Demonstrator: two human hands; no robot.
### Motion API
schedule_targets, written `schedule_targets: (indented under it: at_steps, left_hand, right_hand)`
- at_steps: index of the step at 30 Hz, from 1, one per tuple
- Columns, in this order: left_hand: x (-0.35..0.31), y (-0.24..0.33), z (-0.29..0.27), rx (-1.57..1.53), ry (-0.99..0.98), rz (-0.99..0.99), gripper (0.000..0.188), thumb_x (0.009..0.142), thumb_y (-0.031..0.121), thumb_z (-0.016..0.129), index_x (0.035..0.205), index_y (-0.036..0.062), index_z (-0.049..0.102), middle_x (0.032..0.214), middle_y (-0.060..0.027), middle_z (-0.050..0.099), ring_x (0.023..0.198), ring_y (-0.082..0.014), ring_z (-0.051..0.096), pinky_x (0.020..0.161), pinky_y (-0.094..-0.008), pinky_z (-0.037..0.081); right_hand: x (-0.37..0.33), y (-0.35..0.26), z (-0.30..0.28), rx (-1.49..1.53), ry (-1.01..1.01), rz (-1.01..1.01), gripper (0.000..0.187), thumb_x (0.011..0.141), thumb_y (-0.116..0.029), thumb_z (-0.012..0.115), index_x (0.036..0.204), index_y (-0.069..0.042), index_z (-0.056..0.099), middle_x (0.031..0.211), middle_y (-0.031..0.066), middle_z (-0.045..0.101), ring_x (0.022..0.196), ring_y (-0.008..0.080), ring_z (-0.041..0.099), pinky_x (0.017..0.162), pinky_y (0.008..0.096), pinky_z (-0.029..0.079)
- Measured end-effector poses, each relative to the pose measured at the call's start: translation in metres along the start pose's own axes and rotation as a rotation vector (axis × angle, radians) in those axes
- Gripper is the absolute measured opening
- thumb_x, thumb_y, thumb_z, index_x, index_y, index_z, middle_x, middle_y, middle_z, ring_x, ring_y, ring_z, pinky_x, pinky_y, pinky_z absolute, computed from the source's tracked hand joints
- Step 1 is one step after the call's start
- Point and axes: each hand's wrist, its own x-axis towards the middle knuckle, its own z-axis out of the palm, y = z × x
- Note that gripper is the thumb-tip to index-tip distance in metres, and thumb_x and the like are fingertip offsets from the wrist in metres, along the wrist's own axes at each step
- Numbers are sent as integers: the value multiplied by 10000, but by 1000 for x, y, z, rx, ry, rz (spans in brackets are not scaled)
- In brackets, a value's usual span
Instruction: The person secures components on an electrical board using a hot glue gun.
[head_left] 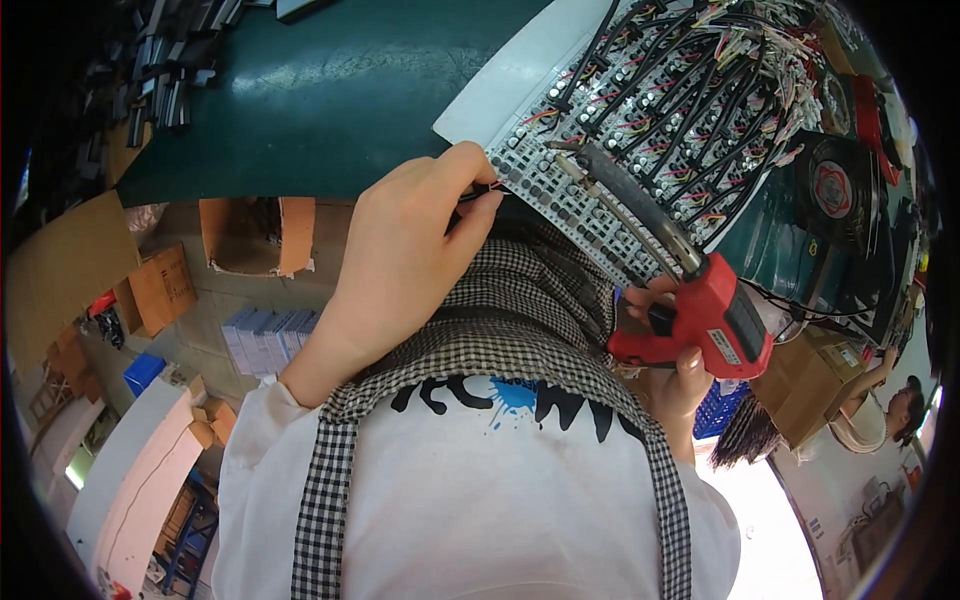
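Observation:
A panel of small circuit boards (590,228) lies tilted at the near edge of the bench. Black cables (690,135) with red and yellow leads cover its far part, and their stripped, pale ends bunch up at the upper right. My left hand (415,235) is closed in a pinch on a thin black cable (480,190) whose fine lead ends meet the panel's left corner. In my right hand (685,385) is the handle of a red soldering gun (728,325). Its long metal barrel slants up and left over the boards, the tip close above them; contact I cannot tell.
A white sheet (490,95) lies under the panel on the green bench top (330,100). Dark metal strips (165,70) are piled at the far left. On the right stand a black solder reel (835,190) and a cardboard box (815,380). Another person (875,415) is farther right.

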Motion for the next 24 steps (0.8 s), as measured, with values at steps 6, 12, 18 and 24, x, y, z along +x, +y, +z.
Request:
schedule_targets:
  at_steps: [6,12,18,24]
  left_hand:
    - [5,-5,-7,-178,-107,-115,125,747,46,606,827,25,512,689,-108,566,633,-241,565,552,-312,424]
    - [2,-4,-4,-111,-60,-56,123,756,58,601,825,22,505,694,-110,568,644,-252,566,553,-319,424]
    - [0,-1,-1,-26,-27,-11,127,757,52,598,817,30,487,661,-105,548,617,-261,546,535,-344,409]
    - [-5,-3,7,-20,33,-11,135,763,53,599,827,31,482,639,-106,530,600,-258,545,529,-353,409]
  right_hand:
    - [0,-1,2,-24,20,-15,790,731,-537,626,1198,55,391,1117,153,519,977,262,581,835,337,468]
    - [0,0,3,-24,34,-35,763,741,-525,620,1180,61,407,1107,152,519,965,260,585,824,331,473]
    - [0,3,2,17,25,-46,722,751,-501,621,1157,63,427,1122,153,509,971,252,578,845,340,460]
    - [0,3,3,17,29,-56,707,758,-493,615,1156,61,428,1118,151,510,971,252,576,847,344,455]
